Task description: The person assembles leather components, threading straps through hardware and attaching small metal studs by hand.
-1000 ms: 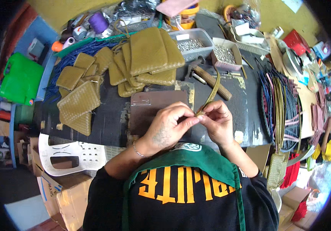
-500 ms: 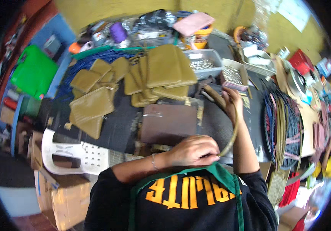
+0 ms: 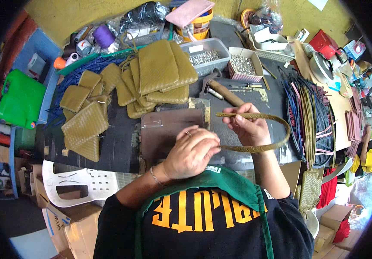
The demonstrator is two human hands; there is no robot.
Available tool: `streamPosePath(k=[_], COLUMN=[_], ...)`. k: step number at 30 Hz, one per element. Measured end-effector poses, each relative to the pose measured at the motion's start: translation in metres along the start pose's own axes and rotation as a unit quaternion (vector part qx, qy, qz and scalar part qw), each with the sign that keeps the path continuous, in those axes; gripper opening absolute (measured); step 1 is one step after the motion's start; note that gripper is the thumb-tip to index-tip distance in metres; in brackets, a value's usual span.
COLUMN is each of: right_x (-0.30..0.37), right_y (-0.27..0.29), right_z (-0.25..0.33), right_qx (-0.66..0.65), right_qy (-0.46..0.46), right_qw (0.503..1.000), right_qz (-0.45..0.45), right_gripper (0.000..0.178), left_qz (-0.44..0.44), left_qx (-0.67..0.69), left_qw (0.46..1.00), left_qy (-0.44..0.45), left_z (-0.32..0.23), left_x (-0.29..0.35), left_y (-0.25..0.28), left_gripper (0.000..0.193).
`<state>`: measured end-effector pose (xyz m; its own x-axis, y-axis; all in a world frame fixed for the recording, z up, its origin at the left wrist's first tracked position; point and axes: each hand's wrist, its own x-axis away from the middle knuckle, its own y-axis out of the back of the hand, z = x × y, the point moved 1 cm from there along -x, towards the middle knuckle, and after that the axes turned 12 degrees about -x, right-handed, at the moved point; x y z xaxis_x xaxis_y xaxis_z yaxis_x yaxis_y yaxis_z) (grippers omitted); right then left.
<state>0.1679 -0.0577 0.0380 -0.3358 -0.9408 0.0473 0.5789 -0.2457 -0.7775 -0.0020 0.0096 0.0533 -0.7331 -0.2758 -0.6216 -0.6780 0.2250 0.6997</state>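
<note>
One olive woven strap (image 3: 259,149) bows rightward from your fingers, its lengths running left to right, your right hand (image 3: 255,130), nearer the bend, pinching its far end, your left hand's (image 3: 192,151) gathered fingertips its near end.

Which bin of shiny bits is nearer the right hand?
The pinkish square box, just right of the clear tub; the tub lies farther from the right hand.
</note>
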Motion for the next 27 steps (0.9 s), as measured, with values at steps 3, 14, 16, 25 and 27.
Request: streamPosePath(k=[3, 14, 16, 25, 27], right_x=[0.017, 0.051, 0.052, 0.055, 0.055], right_y=[0.0, -0.012, -0.012, -0.012, -0.012], right_z=[-0.006, -0.026, -0.027, -0.028, -0.028], right_qx=[0.002, 0.176, 0.163, 0.185, 0.187], right_qy=[0.0, 0.107, 0.099, 0.089, 0.092], right_qw=[1.0, 0.977, 0.98, 0.977, 0.976], right_qz=[0.015, 0.055, 0.055, 0.065, 0.07], right_gripper=[0.015, 0.016, 0.017, 0.02, 0.02], left_qz=[-0.045, -0.051, -0.048, -0.04, -0.039], left_qx=[0.009, -0.105, -0.109, -0.107, -0.109], left_qw=[0.999, 0.991, 0.991, 0.991, 0.991], left_qy=[0.011, -0.062, -0.064, -0.063, -0.061], left_z=[0.001, 0.0, -0.001, -0.002, -0.001], left_x=[0.0, 0.015, 0.016, 0.017, 0.017], left_y=[-0.002, -0.002, -0.001, -0.001, -0.001], left_gripper=[0.02, 0.015, 0.015, 0.014, 0.014])
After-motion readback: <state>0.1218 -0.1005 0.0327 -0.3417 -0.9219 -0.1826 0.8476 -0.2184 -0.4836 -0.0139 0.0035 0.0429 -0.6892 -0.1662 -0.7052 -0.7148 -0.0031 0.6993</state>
